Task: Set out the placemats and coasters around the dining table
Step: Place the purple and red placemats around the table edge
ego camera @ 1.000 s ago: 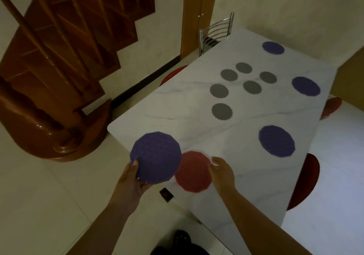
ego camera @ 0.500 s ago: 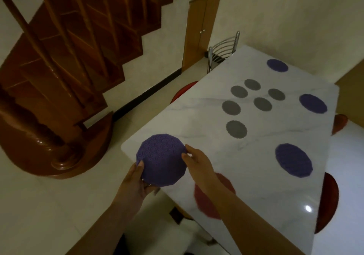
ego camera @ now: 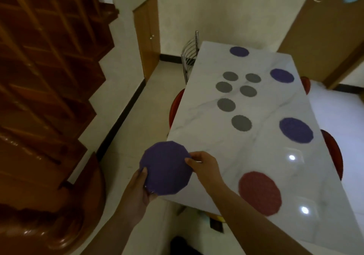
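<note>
A round purple placemat (ego camera: 166, 168) hangs over the near left corner of the white marble table (ego camera: 262, 156). My left hand (ego camera: 138, 189) grips its lower edge from below, and my right hand (ego camera: 202, 165) pinches its right edge. A red placemat (ego camera: 260, 192) lies flat on the table to the right of my hands. Three more purple placemats (ego camera: 296, 130) lie along the table's right side and far end. Several grey coasters (ego camera: 241, 123) sit grouped in the middle of the table.
A dark wooden staircase (ego camera: 45, 97) fills the left side. Red chair seats (ego camera: 174, 108) show at both long sides of the table. A metal chair back (ego camera: 190, 53) stands at the far left corner. A wooden door (ego camera: 146, 36) is in the far wall.
My right hand left the red placemat and took hold of the purple placemat's right edge. The view swung right, so the table now runs straight ahead.
</note>
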### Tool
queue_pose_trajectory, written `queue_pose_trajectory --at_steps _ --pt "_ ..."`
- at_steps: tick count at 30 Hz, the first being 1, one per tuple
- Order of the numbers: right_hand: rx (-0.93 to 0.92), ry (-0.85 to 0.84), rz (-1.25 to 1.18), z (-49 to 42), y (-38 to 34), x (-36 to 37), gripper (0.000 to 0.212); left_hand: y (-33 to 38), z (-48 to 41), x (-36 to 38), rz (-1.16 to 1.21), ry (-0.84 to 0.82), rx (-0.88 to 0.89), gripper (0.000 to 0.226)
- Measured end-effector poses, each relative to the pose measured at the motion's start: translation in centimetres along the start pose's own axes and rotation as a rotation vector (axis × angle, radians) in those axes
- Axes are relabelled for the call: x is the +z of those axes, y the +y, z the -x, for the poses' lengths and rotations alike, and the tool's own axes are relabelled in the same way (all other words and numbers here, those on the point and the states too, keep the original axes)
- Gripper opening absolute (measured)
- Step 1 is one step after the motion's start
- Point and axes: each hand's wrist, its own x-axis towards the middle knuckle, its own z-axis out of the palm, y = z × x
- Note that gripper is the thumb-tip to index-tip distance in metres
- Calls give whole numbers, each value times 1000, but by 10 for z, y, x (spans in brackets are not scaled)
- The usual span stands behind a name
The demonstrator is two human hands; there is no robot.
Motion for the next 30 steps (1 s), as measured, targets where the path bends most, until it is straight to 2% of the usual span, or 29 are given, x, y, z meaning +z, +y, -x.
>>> queue_pose_trajectory --at_steps 5,11,16,22,26,30 --pt "74 108 -137 -48 -14 18 14 35 -64 -12 -54 -55 -87 46" --pt "130 148 -330 -106 -39 30 19 85 -136 -8 -84 -82 -113 46" --pt "150 231 -393 -140 -61 34 11 115 -186 2 -120 -157 -174 44" --pt "212 391 -490 -190 -76 47 15 150 -270 12 -203 -262 -308 34" --pt "235 519 -543 -220 -94 62 16 186 -329 22 -288 -391 -317 39" --pt "313 666 -673 -240 -108 77 13 217 -380 24 -315 -462 -366 32"
